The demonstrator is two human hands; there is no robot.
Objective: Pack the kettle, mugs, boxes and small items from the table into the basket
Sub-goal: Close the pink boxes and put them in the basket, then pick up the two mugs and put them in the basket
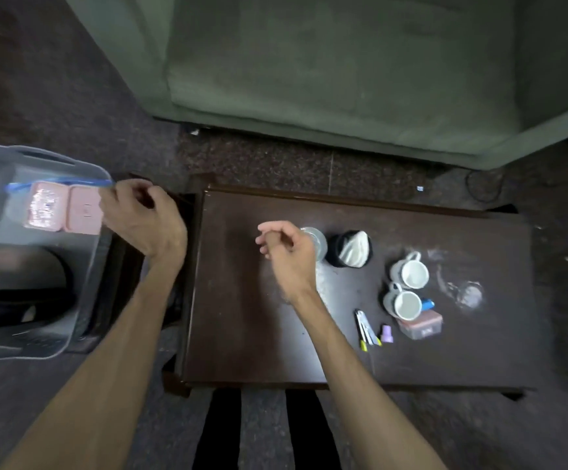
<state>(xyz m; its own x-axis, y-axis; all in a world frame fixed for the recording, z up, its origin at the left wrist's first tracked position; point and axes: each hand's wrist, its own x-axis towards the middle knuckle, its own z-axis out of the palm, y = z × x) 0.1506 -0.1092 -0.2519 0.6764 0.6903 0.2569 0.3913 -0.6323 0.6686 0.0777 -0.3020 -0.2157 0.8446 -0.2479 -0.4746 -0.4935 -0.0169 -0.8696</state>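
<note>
Basket (82, 266) left of table (241, 317), perhaps touching.

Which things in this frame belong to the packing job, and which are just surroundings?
Job:
basket holding pink boxes
two mugs
glass
black holder
small box
pens
purple item

Surroundings:
table
green sofa
floor

1. The left hand (140, 215) is bare, with no ring or glove.
2. The right hand (287, 256) is bare too.
3. Both arms show no sleeves and no watch.
</note>
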